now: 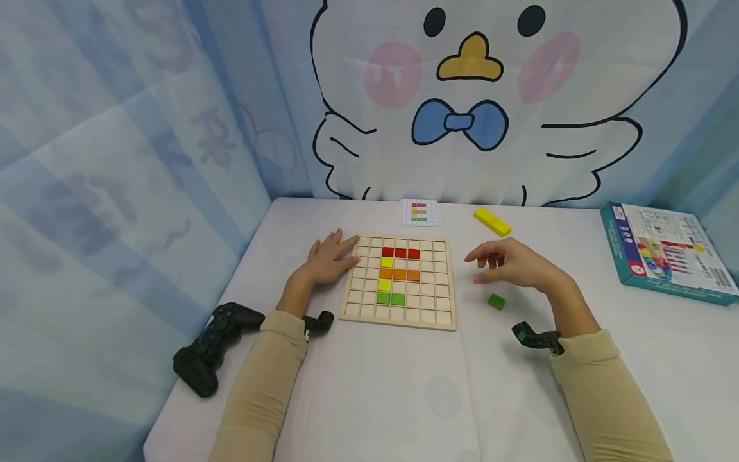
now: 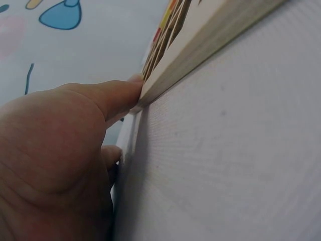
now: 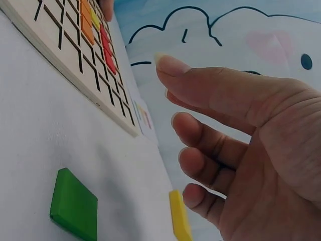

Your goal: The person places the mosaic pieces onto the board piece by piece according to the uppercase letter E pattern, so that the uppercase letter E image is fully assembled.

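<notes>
A wooden grid board point(image 1: 398, 317) lies on the table with coloured square tiles in its cells: a red row on top, an orange row in the middle, two green tiles point(image 1: 390, 298) lower down and single yellow ones between. My left hand point(image 1: 329, 260) rests at the board's left edge, thumb and fingertip touching its rim. To the right of the board my right hand point(image 1: 510, 263) hovers with loosely bent fingers and nothing in them. Below it on the table lies a loose green tile point(image 1: 496, 301), also seen in the right wrist view as a green square point(image 3: 74, 206).
Behind the board lies a pattern card point(image 1: 419, 213) with a coloured design. Yellow tiles point(image 1: 492, 221) lie in a line at the back right. A game box point(image 1: 672, 250) sits at the far right, and a black game controller point(image 1: 213, 346) at the left edge.
</notes>
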Demonstrator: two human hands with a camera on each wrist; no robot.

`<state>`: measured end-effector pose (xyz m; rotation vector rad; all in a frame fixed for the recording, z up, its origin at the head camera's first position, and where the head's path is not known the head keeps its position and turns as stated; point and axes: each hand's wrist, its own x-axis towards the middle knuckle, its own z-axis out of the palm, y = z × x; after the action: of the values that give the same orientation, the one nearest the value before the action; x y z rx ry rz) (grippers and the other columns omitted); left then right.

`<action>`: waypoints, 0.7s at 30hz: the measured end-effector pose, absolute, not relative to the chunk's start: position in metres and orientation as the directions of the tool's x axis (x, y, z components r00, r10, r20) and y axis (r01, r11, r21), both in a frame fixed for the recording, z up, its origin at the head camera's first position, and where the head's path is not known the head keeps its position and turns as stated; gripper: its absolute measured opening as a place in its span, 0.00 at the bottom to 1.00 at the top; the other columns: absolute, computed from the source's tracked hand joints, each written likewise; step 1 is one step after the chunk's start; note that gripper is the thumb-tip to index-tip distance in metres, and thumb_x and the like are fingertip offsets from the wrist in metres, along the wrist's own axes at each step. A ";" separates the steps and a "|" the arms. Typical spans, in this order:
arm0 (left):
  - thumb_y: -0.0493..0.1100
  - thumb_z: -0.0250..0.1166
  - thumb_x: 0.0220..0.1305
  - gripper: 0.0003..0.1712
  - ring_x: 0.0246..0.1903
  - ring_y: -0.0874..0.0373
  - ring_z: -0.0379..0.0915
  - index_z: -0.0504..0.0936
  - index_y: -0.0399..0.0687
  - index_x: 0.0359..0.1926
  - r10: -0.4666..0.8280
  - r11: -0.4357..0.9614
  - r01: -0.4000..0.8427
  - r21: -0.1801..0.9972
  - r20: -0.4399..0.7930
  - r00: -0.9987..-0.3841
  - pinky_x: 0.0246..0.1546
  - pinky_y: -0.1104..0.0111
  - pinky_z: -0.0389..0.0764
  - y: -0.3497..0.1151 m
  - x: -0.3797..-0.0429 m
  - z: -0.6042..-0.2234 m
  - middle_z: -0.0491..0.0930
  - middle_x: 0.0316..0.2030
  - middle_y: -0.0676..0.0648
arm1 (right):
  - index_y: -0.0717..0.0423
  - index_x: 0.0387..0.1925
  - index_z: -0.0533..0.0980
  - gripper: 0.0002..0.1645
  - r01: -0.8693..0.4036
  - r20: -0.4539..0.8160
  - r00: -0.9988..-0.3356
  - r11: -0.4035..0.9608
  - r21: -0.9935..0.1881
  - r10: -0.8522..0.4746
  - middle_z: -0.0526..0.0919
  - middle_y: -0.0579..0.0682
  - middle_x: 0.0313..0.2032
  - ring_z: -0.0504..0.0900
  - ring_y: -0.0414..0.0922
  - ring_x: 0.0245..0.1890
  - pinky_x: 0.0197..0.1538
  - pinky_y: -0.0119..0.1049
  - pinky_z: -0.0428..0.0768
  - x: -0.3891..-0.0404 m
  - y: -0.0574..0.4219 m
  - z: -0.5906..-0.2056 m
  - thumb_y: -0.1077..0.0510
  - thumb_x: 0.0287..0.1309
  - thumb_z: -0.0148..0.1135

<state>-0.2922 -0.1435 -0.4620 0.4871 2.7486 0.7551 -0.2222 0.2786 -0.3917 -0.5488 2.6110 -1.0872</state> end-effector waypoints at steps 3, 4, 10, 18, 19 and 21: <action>0.62 0.50 0.79 0.39 0.84 0.43 0.27 0.54 0.59 0.83 0.381 0.809 0.253 0.530 -0.145 -0.913 0.80 0.46 0.24 -0.144 -0.292 -0.462 0.35 0.84 0.38 | 0.56 0.53 0.85 0.22 -0.221 -0.118 -0.889 0.641 -0.735 -0.442 0.79 0.57 0.39 0.73 0.49 0.36 0.35 0.33 0.71 -0.224 0.284 -0.396 0.57 0.57 0.78; 0.61 0.50 0.79 0.39 0.84 0.43 0.27 0.54 0.58 0.83 0.381 0.809 0.254 0.530 -0.144 -0.913 0.80 0.46 0.24 -0.144 -0.293 -0.462 0.35 0.84 0.38 | 0.56 0.53 0.85 0.22 -0.216 -0.130 -0.885 0.643 -0.735 -0.446 0.79 0.55 0.38 0.73 0.48 0.36 0.35 0.33 0.71 -0.224 0.287 -0.397 0.57 0.57 0.78; 0.60 0.50 0.80 0.38 0.84 0.43 0.27 0.54 0.58 0.83 0.383 0.808 0.261 0.528 -0.135 -0.914 0.80 0.46 0.24 -0.144 -0.294 -0.464 0.35 0.84 0.38 | 0.52 0.50 0.86 0.19 -0.175 -0.238 -0.847 0.672 -0.719 -0.476 0.78 0.51 0.35 0.74 0.48 0.38 0.37 0.34 0.70 -0.225 0.300 -0.403 0.57 0.54 0.79; 0.61 0.51 0.79 0.39 0.84 0.44 0.27 0.54 0.59 0.83 0.379 0.812 0.255 0.524 -0.144 -0.914 0.80 0.46 0.25 -0.144 -0.294 -0.464 0.35 0.84 0.38 | 0.51 0.46 0.87 0.20 -0.140 -0.324 -0.818 0.711 -0.689 -0.476 0.79 0.52 0.37 0.73 0.47 0.41 0.40 0.34 0.70 -0.225 0.311 -0.406 0.57 0.50 0.81; 0.61 0.51 0.79 0.39 0.84 0.44 0.27 0.54 0.59 0.83 0.379 0.813 0.254 0.524 -0.145 -0.914 0.80 0.46 0.25 -0.144 -0.294 -0.463 0.35 0.84 0.39 | 0.52 0.46 0.86 0.20 -0.137 -0.332 -0.816 0.716 -0.685 -0.474 0.79 0.52 0.37 0.73 0.47 0.40 0.40 0.34 0.70 -0.225 0.312 -0.407 0.58 0.49 0.82; 0.62 0.51 0.79 0.39 0.84 0.44 0.27 0.54 0.60 0.83 0.379 0.814 0.254 0.523 -0.146 -0.914 0.81 0.46 0.25 -0.144 -0.294 -0.463 0.36 0.84 0.39 | 0.53 0.45 0.86 0.20 -0.117 -0.355 -0.811 0.723 -0.681 -0.465 0.79 0.52 0.36 0.73 0.46 0.39 0.39 0.33 0.69 -0.225 0.314 -0.409 0.59 0.48 0.82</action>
<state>-0.2939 -0.1440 -0.4630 0.4892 2.7550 0.7445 -0.2246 0.3136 -0.4085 -0.4429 2.4130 -0.9049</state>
